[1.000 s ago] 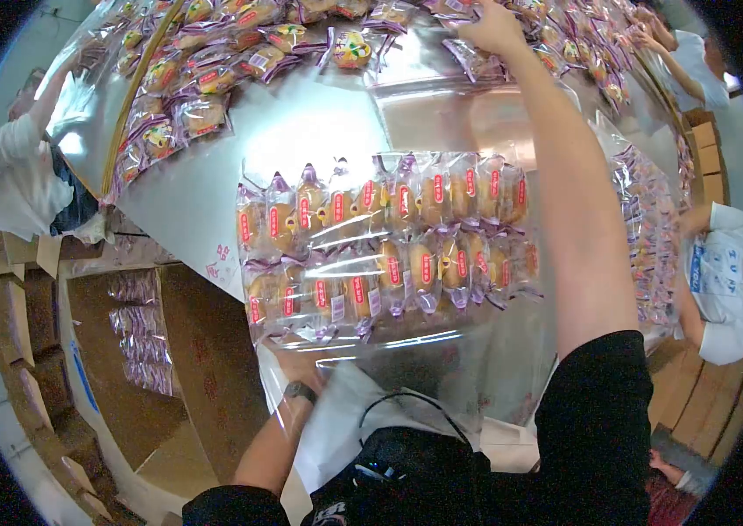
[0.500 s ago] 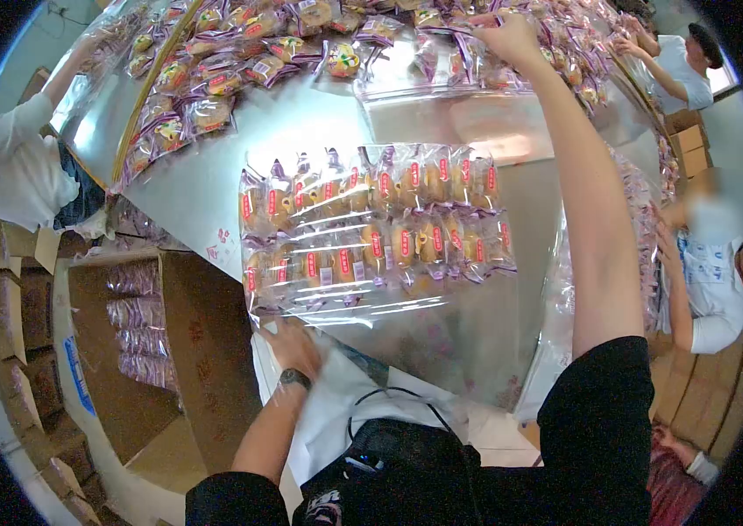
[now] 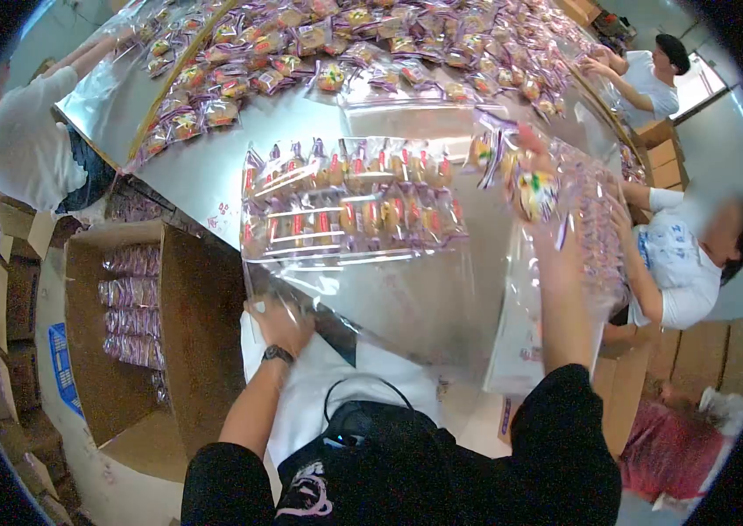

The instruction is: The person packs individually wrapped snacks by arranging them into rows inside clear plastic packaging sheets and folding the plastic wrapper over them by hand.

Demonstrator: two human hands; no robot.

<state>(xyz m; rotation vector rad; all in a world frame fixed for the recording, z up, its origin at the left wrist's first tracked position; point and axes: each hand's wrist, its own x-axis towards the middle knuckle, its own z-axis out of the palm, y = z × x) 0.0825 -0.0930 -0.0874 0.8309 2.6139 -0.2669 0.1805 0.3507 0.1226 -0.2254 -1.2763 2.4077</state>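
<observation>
A large clear plastic bag point(image 3: 371, 294) lies on the metal table with two rows of individually wrapped pastries point(image 3: 350, 215) inside it. My left hand point(image 3: 282, 324), with a watch on the wrist, is closed on the near left edge of this bag. My right hand point(image 3: 540, 167) is raised to the right of the bag, partly blurred. It grips a few wrapped pastries point(image 3: 533, 195) with purple-edged wrappers, which hide part of the fingers.
A heap of wrapped pastries point(image 3: 371, 44) covers the table's far side. An open cardboard box point(image 3: 205, 342) at lower left holds packed rows. More bagged pastries point(image 3: 595, 210) lie at right. People in white shirts point(image 3: 25, 145) work on both sides.
My right hand has come back from the far heap towards me, now carrying wrapped pastries. My left hand stays at the bag's near edge. The view has shifted slightly.
</observation>
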